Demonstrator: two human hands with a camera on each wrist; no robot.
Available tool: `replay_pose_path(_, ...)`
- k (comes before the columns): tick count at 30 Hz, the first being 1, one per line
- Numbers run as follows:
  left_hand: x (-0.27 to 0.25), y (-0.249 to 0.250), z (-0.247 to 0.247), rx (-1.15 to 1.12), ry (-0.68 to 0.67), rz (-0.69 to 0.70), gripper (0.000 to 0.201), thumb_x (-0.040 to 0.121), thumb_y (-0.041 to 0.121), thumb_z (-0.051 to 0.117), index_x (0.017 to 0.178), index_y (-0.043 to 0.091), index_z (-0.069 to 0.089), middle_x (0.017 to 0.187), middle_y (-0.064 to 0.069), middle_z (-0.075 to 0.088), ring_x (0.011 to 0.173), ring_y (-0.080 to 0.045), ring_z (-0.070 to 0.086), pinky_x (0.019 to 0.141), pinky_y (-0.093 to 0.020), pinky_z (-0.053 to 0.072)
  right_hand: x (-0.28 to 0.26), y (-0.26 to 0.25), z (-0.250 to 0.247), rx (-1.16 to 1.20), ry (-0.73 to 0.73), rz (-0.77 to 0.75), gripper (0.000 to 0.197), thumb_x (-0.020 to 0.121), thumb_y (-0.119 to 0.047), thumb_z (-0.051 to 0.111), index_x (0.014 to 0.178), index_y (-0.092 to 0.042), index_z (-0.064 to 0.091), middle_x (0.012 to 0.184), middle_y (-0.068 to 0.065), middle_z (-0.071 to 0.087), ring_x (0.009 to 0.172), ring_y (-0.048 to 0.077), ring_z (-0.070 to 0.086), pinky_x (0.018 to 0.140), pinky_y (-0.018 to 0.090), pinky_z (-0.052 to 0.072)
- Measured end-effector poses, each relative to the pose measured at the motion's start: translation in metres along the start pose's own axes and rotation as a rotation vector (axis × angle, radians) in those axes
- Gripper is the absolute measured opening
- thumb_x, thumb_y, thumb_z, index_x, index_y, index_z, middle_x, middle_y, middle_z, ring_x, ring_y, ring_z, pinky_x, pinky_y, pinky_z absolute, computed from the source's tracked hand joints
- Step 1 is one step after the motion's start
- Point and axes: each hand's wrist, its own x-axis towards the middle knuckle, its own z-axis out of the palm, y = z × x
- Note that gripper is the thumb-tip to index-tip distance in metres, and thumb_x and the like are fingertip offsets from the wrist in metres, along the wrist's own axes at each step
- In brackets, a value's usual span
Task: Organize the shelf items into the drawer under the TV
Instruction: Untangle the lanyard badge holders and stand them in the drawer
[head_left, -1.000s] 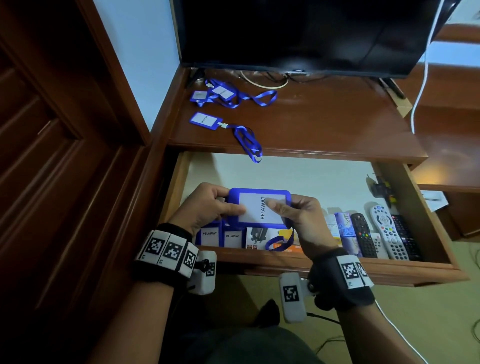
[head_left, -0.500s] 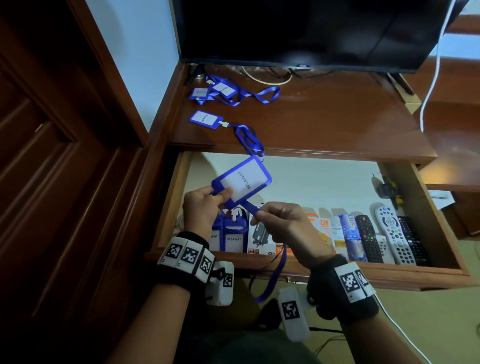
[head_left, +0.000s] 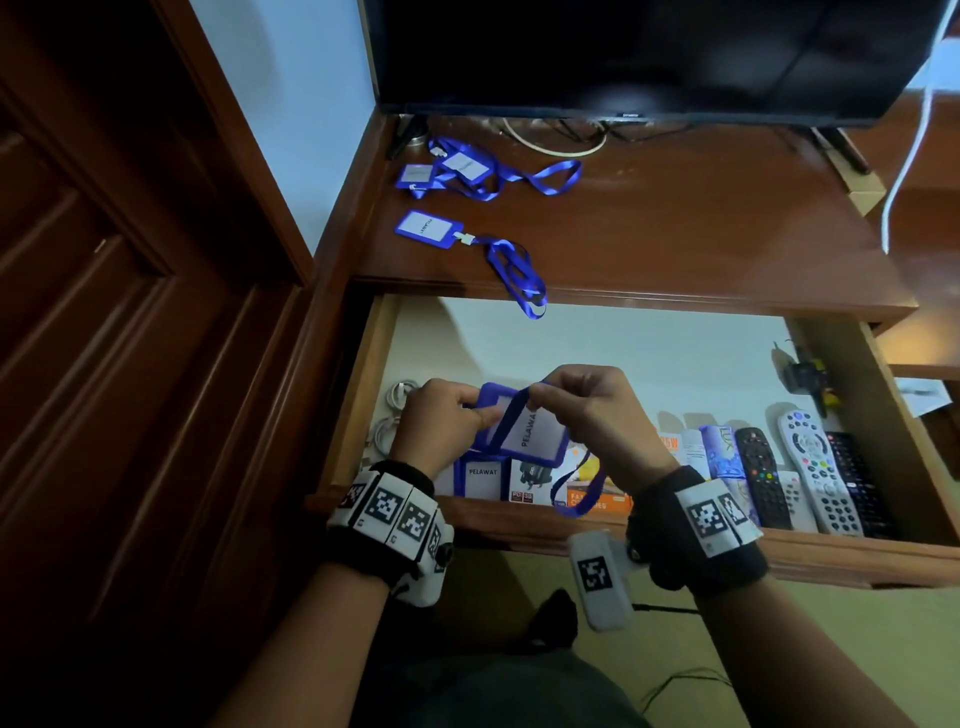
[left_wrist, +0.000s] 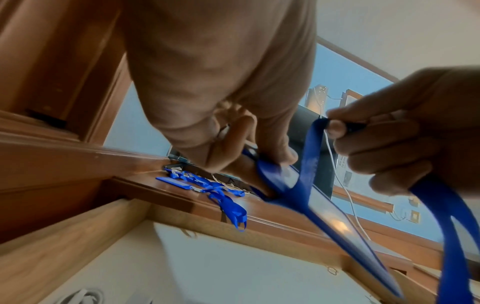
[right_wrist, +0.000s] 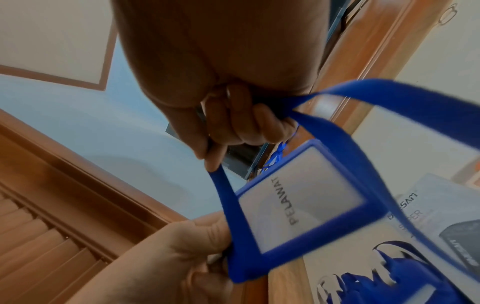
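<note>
A blue badge holder marked PELAWAT hangs over the open drawer. My left hand pinches its left edge, thumb on top. My right hand pinches its blue lanyard, which crosses the card face and loops down past the drawer front. In the right wrist view the badge holder faces the camera with the lanyard running from my right fingers. In the left wrist view the badge holder is edge-on. More blue badges and lanyards lie on the shelf.
In the drawer stand more PELAWAT badges, small boxes, a soap box and several remote controls. White coiled cables lie at its left. The TV stands above the shelf. A dark wooden door is left.
The badge holder has come down from a tilted, raised position to lie flatter over the drawer. My right hand rose and drew the lanyard across the card face; less strap dangles below.
</note>
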Motion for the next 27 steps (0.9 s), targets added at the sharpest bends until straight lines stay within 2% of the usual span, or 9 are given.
replay_pose_path(2,-0.003,0.000,-0.002,0.017,-0.063,0.008,0.012,0.084,0.021,0.071,0.089,0.011,0.076,0.084,-0.006,0.074,0.081,-0.023,0.069,0.079,-0.046,0.057,0.002,0.001,-0.001,-0.014,0.010,-0.009,0.021,0.092,-0.016,0.061,0.074,-0.007,0.068,0.063,-0.003,0.063,0.056,0.006,0.055,0.051,0.013,0.037)
replay_pose_path(6,-0.008,0.000,-0.006,0.065,-0.171,-0.007,0.009,0.085,0.015,0.069,0.083,0.008,0.075,0.083,-0.007,0.073,0.085,-0.024,0.068,0.082,-0.047,0.056,0.004,0.003,-0.006,-0.017,0.008,-0.011,0.018,0.088,-0.007,0.065,0.078,0.008,0.067,0.059,0.000,0.058,0.047,-0.003,0.049,0.047,0.007,0.034)
replay_pose_path(11,-0.012,0.007,-0.014,0.009,-0.234,-0.066,0.012,0.085,0.016,0.070,0.087,0.006,0.075,0.087,-0.009,0.074,0.089,-0.025,0.068,0.086,-0.047,0.055,-0.003,0.016,-0.012,-0.029,0.003,0.044,0.019,0.087,-0.009,0.067,0.071,0.000,0.065,0.051,-0.006,0.053,0.044,0.000,0.042,0.044,0.009,0.032)
replay_pose_path(13,-0.013,0.011,-0.017,-0.019,-0.273,-0.078,0.011,0.085,0.015,0.070,0.088,0.006,0.075,0.086,-0.010,0.074,0.088,-0.026,0.069,0.087,-0.044,0.055,-0.007,0.019,-0.014,-0.001,-0.011,0.045,0.020,0.086,-0.011,0.068,0.070,0.000,0.064,0.052,0.003,0.048,0.045,0.004,0.036,0.044,0.013,0.029)
replay_pose_path(16,-0.016,0.017,-0.019,-0.065,-0.314,-0.087,0.006,0.085,0.010,0.069,0.082,0.008,0.074,0.082,-0.010,0.074,0.084,-0.026,0.070,0.082,-0.039,0.057,-0.010,0.024,-0.016,0.052,-0.002,0.052,0.024,0.085,-0.015,0.069,0.070,0.002,0.063,0.058,0.013,0.043,0.051,0.017,0.032,0.044,0.020,0.027)
replay_pose_path(20,-0.024,0.020,-0.022,-0.188,-0.361,-0.083,0.012,0.087,0.004,0.063,0.079,0.009,0.071,0.077,-0.008,0.073,0.078,-0.021,0.070,0.068,-0.028,0.054,-0.012,0.034,-0.016,0.122,0.001,0.095,0.029,0.086,-0.017,0.067,0.069,0.004,0.060,0.052,0.008,0.037,0.048,0.016,0.029,0.045,0.024,0.026)
replay_pose_path(23,-0.028,0.018,-0.027,-0.236,-0.376,-0.059,0.009,0.088,0.005,0.061,0.088,0.002,0.070,0.087,-0.015,0.072,0.088,-0.028,0.069,0.077,-0.034,0.056,-0.016,0.038,-0.009,0.195,-0.089,0.116,0.034,0.085,-0.024,0.064,0.074,0.008,0.058,0.063,0.023,0.047,0.056,0.027,0.039,0.047,0.026,0.032)
replay_pose_path(25,-0.029,0.017,-0.028,-0.263,-0.364,-0.066,0.009,0.088,0.004,0.061,0.087,0.003,0.070,0.084,-0.015,0.072,0.084,-0.027,0.069,0.070,-0.030,0.056,-0.019,0.042,-0.002,0.291,-0.104,0.125,0.044,0.080,-0.028,0.062,0.079,0.015,0.054,0.075,0.031,0.050,0.063,0.032,0.046,0.049,0.026,0.039)
replay_pose_path(27,-0.029,0.016,-0.030,-0.318,-0.347,-0.090,0.011,0.088,0.003,0.062,0.081,0.006,0.071,0.075,-0.012,0.072,0.075,-0.025,0.070,0.060,-0.026,0.053,-0.021,0.045,0.005,0.416,-0.088,0.132,0.041,0.080,-0.030,0.065,0.079,0.010,0.055,0.077,0.027,0.053,0.064,0.028,0.051,0.050,0.023,0.045)
